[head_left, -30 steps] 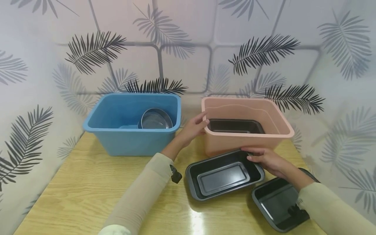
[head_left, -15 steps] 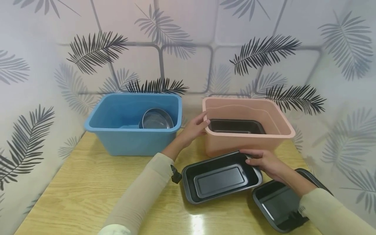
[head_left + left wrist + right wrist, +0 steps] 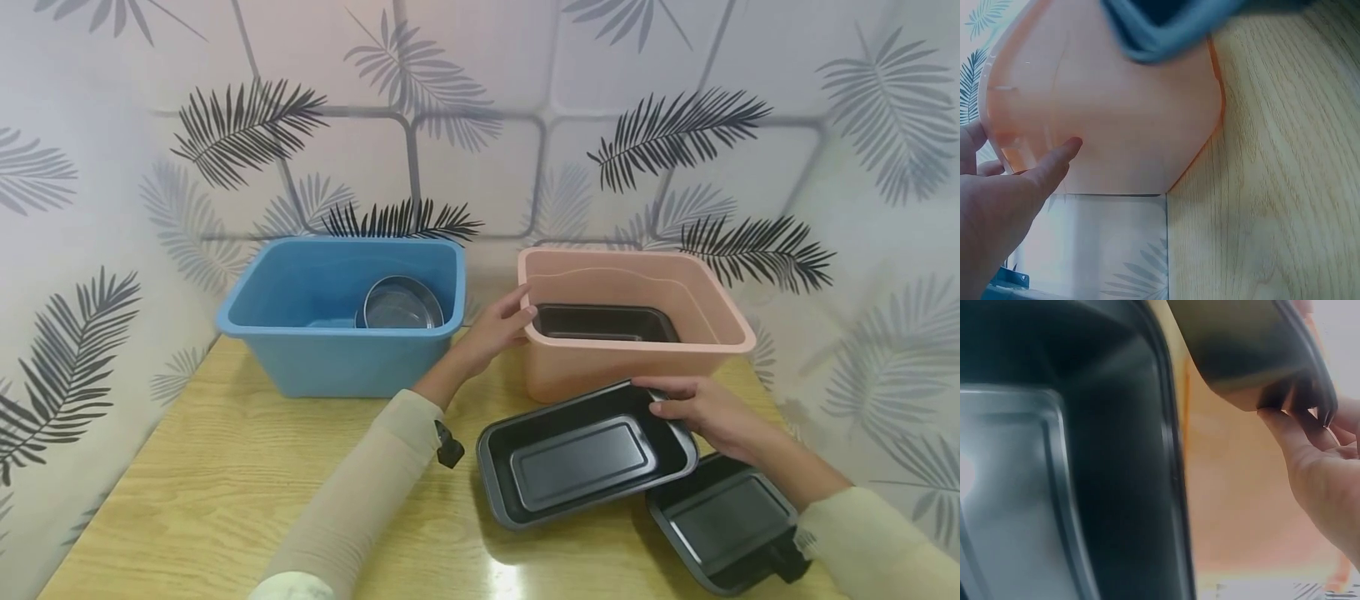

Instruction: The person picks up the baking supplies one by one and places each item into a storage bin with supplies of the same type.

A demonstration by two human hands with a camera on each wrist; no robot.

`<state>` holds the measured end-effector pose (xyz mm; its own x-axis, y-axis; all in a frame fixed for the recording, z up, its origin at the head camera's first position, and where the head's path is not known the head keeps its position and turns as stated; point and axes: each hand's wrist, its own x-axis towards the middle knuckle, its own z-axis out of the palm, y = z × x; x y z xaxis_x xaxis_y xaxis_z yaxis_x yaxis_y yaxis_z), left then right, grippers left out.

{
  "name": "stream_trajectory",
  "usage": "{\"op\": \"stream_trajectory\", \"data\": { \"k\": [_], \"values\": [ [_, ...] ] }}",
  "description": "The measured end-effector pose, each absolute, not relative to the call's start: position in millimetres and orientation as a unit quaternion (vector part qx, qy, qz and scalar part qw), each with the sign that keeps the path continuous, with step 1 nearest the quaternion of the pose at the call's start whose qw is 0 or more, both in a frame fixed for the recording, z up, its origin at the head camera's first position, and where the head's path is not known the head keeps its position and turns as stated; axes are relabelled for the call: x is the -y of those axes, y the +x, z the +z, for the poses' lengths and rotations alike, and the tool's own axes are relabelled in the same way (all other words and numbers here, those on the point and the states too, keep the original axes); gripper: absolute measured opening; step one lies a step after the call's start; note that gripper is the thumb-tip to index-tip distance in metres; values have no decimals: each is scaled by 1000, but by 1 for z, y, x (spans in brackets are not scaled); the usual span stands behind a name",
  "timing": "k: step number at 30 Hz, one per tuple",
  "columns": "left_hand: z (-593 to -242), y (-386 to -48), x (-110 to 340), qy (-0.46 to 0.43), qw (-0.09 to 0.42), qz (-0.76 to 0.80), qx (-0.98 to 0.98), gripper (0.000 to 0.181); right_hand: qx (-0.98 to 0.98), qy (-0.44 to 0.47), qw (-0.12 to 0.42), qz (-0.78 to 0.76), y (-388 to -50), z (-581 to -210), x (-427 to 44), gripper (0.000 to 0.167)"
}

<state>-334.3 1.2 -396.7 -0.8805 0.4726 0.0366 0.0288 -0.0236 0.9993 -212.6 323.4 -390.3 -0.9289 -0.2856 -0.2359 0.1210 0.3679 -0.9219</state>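
While left grip (image 3: 491,333) pinches pink bin (image 3: 622,365) at nine-o'clock rim, right grip (image 3: 701,408) pinches black loaf pan (image 3: 585,462) by two-o'clock corner, pan at bin's seven o'clock. I'd hold bin steady, pinch firm: one-corner hold may let eight-o'clock end sag.

No texts, labels, brands, numbers or signs can be read in the head view or in either wrist view.

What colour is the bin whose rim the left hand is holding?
Peach pink, inside and out; the bin shows best in the head view.
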Motion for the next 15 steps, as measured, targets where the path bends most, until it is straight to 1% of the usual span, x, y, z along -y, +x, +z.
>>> {"op": "stream_trajectory", "data": {
  "k": [7, 12, 15],
  "values": [
    [-398, -335, -1, 184, 160, 696, -676, 60, -781, -62, 167, -599, -207, -368, -338, 43],
    [-397, -335, 0, 187, 162, 695, -675, 59, -776, -86, 157, -605, -203, -350, -351, 45],
    [-397, -335, 0, 192, 165, 694, -674, 60, -765, -84, 156, -619, -201, -340, -360, 46]
  ]
}}
